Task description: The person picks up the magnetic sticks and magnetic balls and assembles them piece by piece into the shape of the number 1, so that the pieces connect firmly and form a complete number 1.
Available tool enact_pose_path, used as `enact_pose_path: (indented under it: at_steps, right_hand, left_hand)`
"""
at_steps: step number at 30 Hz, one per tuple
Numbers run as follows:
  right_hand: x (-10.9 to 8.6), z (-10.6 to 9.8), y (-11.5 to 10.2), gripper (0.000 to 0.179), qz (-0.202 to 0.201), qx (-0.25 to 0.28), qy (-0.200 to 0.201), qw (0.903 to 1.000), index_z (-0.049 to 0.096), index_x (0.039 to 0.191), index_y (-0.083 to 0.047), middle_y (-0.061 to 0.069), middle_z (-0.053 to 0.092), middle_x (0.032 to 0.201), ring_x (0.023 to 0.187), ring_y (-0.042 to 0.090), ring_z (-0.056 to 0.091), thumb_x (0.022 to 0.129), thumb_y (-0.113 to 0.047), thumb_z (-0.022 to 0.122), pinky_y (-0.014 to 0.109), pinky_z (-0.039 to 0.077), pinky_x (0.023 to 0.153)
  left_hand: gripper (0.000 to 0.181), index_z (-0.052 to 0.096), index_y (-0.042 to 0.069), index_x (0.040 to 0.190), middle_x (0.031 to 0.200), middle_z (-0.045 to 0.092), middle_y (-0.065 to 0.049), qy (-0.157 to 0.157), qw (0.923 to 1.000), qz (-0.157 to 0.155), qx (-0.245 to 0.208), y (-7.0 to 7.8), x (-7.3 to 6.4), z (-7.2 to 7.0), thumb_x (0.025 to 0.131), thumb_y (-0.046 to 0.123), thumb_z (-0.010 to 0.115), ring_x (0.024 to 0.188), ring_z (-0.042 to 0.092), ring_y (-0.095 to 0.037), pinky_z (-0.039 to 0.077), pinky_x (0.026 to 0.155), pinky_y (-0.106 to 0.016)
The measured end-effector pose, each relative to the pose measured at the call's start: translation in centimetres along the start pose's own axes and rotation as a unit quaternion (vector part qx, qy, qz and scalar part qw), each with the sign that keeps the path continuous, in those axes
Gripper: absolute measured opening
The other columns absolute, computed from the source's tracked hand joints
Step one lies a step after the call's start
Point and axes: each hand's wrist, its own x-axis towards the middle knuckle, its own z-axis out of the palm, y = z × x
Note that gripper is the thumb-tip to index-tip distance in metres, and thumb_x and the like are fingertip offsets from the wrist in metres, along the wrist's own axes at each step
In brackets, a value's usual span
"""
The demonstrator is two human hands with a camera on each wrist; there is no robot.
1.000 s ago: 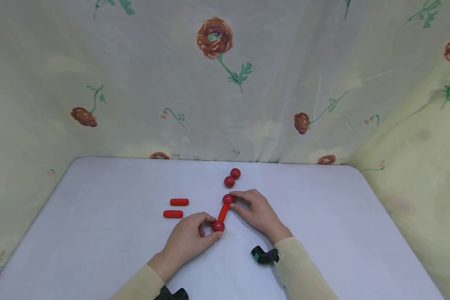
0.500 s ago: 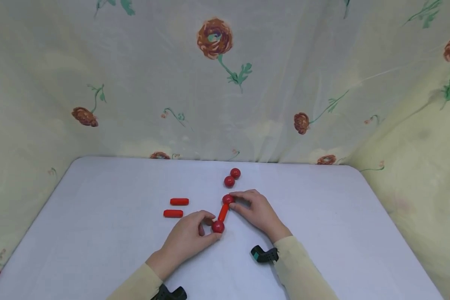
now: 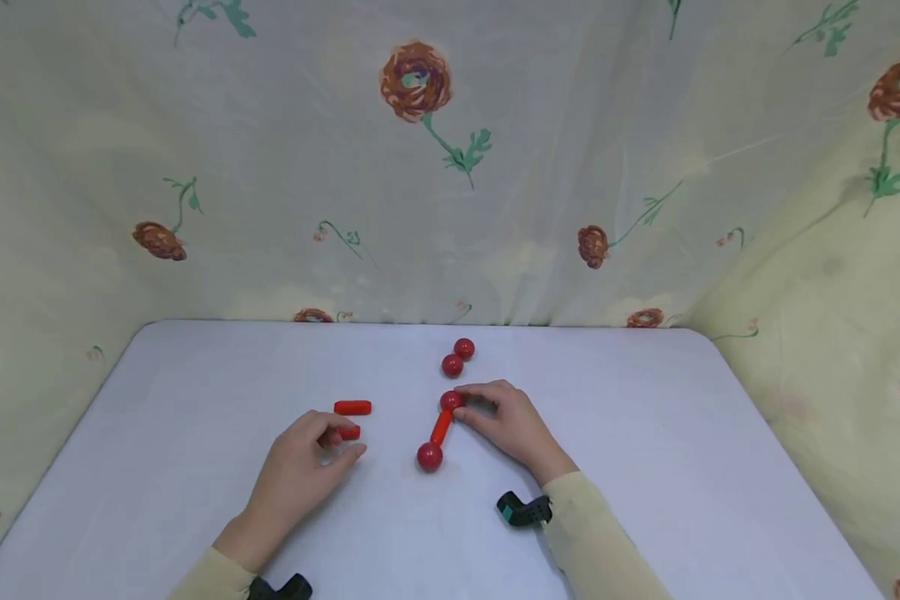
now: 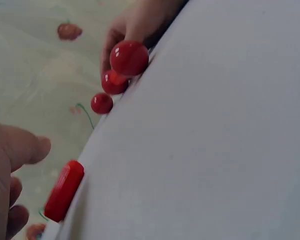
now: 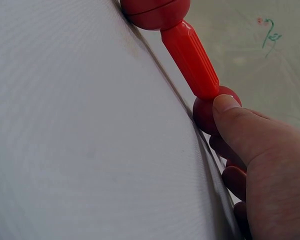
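Two red balls joined by an orange-red rod (image 3: 441,427) form a dumbbell shape on the table. My right hand (image 3: 513,421) pinches its far ball (image 3: 450,401) between thumb and fingers; the right wrist view shows the thumb on that ball (image 5: 205,114). The near ball (image 3: 430,457) is untouched. To the left, my left hand (image 3: 300,467) reaches over a loose red rod (image 3: 352,433), partly hidden by the fingers. In the left wrist view, that hand's thumb and fingers stand apart, with a loose rod (image 4: 65,192) just beyond them.
Another loose red rod (image 3: 353,407) lies just behind the one at my left hand. Two loose red balls, a nearer one (image 3: 452,365) and a farther one (image 3: 464,348), sit close together toward the table's back edge. A flowered curtain (image 3: 525,208) hangs behind the white table (image 3: 645,467).
My left hand has let go of the near ball and moved left to the loose rods. The right hand keeps its hold on the far ball. The head view has shifted slightly.
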Motion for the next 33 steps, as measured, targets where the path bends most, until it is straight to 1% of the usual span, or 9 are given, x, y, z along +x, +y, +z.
enact_pose_path:
  at_steps: [3,6,9,13,18,21,25,30,33]
  right_hand:
    - [-0.1,0.2,0.0,0.036,0.001,0.001,0.002,1.0,0.07,0.122,-0.036,-0.019,0.063,0.11,0.103,0.007,0.057,0.087,-0.039,0.076,0.034,0.051,0.088]
    - [0.0,0.2,0.1,0.035,0.004,0.003,0.003,1.0,0.069,0.121,-0.037,-0.02,0.063,0.11,0.104,0.007,0.056,0.087,-0.039,0.076,0.034,0.05,0.089]
    - [0.0,0.2,0.1,0.035,0.005,0.004,0.001,1.0,0.069,0.122,-0.038,-0.02,0.063,0.11,0.104,0.006,0.056,0.087,-0.04,0.076,0.034,0.05,0.088]
    - [0.0,0.2,0.1,0.035,0.002,0.001,0.005,1.0,0.069,0.122,-0.037,-0.02,0.063,0.11,0.103,0.007,0.057,0.087,-0.04,0.076,0.034,0.051,0.087]
    - [0.0,0.2,0.1,0.035,0.006,0.004,0.005,1.0,0.069,0.121,-0.037,-0.019,0.063,0.11,0.103,0.008,0.057,0.087,-0.04,0.076,0.034,0.051,0.086]
    - [-0.1,0.1,0.1,0.035,0.008,0.007,0.0,0.9999,0.069,0.122,-0.037,-0.018,0.063,0.11,0.103,0.008,0.057,0.087,-0.039,0.076,0.034,0.051,0.087]
    - [-0.1,0.1,0.1,0.036,0.01,0.006,-0.001,0.9999,0.069,0.123,-0.036,-0.018,0.063,0.11,0.103,0.008,0.057,0.088,-0.039,0.076,0.034,0.051,0.087]
    - [0.0,0.0,0.0,0.035,0.003,0.007,0.005,1.0,0.07,0.122,-0.034,-0.016,0.065,0.111,0.105,0.01,0.058,0.088,-0.039,0.075,0.037,0.051,0.088]
    - [0.1,0.0,-0.1,0.035,0.002,0.007,0.007,0.9999,0.07,0.122,-0.032,-0.015,0.065,0.112,0.106,0.011,0.058,0.089,-0.04,0.074,0.038,0.051,0.089]
  left_hand:
    - [0.028,0.07,0.016,0.102,0.095,0.059,0.004,0.024,0.9995,-0.012,0.014,-1.4,0.0,-0.5,0.079,0.021,0.085,0.087,0.053,-0.015,0.048,0.075,-0.036]
    - [0.03,0.071,0.015,0.105,0.102,0.057,0.0,0.025,0.9987,-0.03,0.033,-2.0,0.1,-0.6,0.08,0.024,0.083,0.096,0.049,-0.02,0.044,0.077,-0.04]
    - [0.031,0.072,0.014,0.107,0.105,0.057,-0.004,0.027,0.9981,-0.036,0.043,-2.3,0.1,-0.5,0.08,0.025,0.083,0.099,0.048,-0.024,0.042,0.078,-0.042]
    - [0.033,0.074,0.011,0.109,0.108,0.058,-0.008,0.031,0.998,-0.025,0.049,-2.3,0.0,-0.5,0.081,0.024,0.083,0.102,0.05,-0.029,0.042,0.081,-0.044]
    - [0.032,0.076,0.009,0.11,0.112,0.061,-0.01,0.021,0.9978,-0.01,0.062,-2.4,0.0,-0.4,0.082,0.024,0.082,0.107,0.05,-0.032,0.043,0.086,-0.047]
    - [0.028,0.077,0.01,0.106,0.109,0.062,-0.008,0.023,0.9975,-0.002,0.067,-2.5,-0.1,-0.3,0.082,0.022,0.083,0.106,0.051,-0.031,0.043,0.086,-0.047]
    - [0.022,0.077,0.014,0.1,0.101,0.065,-0.003,0.023,0.9971,0.003,0.073,-2.6,-0.1,-0.1,0.081,0.022,0.083,0.103,0.051,-0.029,0.043,0.086,-0.047]
    - [0.02,0.075,0.016,0.098,0.094,0.067,0.002,0.014,0.9969,-0.004,0.077,-2.6,0.0,-0.1,0.081,0.024,0.083,0.101,0.051,-0.027,0.043,0.087,-0.047]
    - [0.021,0.075,0.016,0.098,0.092,0.068,0.002,0.013,0.9968,-0.009,0.078,-2.6,0.0,-0.1,0.081,0.025,0.083,0.098,0.051,-0.026,0.043,0.084,-0.045]
